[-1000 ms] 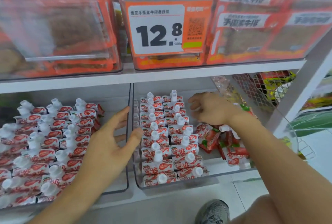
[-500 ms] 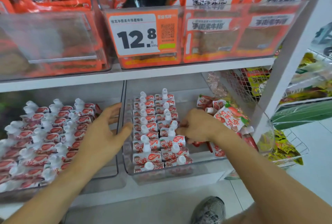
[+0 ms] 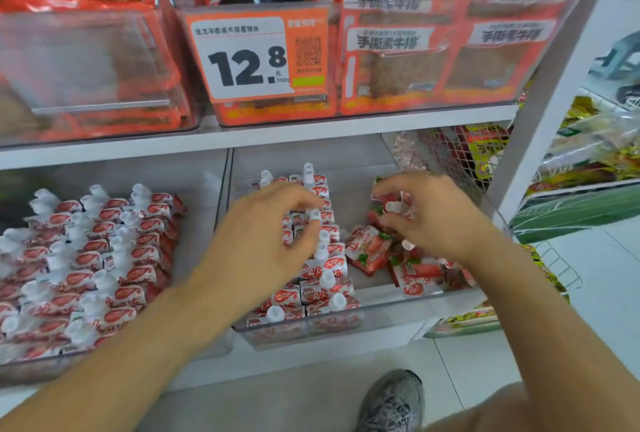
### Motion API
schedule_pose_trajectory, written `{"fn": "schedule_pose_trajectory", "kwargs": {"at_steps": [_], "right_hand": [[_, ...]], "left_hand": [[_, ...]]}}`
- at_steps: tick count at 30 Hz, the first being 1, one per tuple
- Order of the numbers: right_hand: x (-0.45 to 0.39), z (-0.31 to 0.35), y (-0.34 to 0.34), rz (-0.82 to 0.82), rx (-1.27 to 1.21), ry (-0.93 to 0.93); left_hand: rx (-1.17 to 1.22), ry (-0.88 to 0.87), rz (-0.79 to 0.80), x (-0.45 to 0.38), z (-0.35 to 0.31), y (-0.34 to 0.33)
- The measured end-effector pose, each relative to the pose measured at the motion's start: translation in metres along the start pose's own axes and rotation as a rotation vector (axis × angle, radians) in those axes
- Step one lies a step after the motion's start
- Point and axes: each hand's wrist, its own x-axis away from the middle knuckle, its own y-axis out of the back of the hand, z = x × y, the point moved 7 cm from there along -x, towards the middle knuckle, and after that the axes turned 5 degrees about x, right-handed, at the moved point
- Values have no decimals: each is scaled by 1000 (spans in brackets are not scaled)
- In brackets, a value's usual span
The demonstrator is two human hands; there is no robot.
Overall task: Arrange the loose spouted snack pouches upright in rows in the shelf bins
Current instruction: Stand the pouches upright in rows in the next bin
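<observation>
My right hand pinches a loose pouch (spout up) right of the upright rows | my left hand, fingers loosely curled, touches those rows

Red-and-white pouches, orange price tag

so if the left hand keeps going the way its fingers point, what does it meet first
Probably the white screw caps of the upright red-and-white spouted pouches in the clear plastic bin. The left hand hovers just above those rows, fingers angled forward and down, though the depth is unclear.
</observation>
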Motion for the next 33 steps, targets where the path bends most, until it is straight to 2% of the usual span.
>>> {"fn": "schedule_pose_trajectory", "kwargs": {"at_steps": [1,3,5,9,11,14,20,23,26,30,33], "right_hand": [[0,-8,2,30,57,-13],[4,-25,-9,213,168,-84],[10,-32,-22,333,174,-101],[15,-40,-19,323,86,-156],[19,-50,-16,328,101,-248],[24,-49,-10,297,78,-288],[38,-28,31,98,251,-233],[53,-22,33,188,238,-302],[56,-21,18,304,386,-339],[44,-27,-6,358,517,-362],[36,-32,-25,422,417,-373]], "left_hand": [[21,-46,102,-12,-10,-16],[12,-119,289,-36,-20,-54],[-33,-130,462,-60,-18,-92],[-268,-119,767,-93,7,-159],[-300,-79,879,-97,26,-183],[-329,-54,1002,-95,46,-205],[-262,-50,956,-95,45,-199],[-211,-86,801,-99,26,-173],[-225,-147,627,-101,13,-142],[-167,-107,490,-96,9,-97],[-164,-48,441,-88,11,-73]]}}
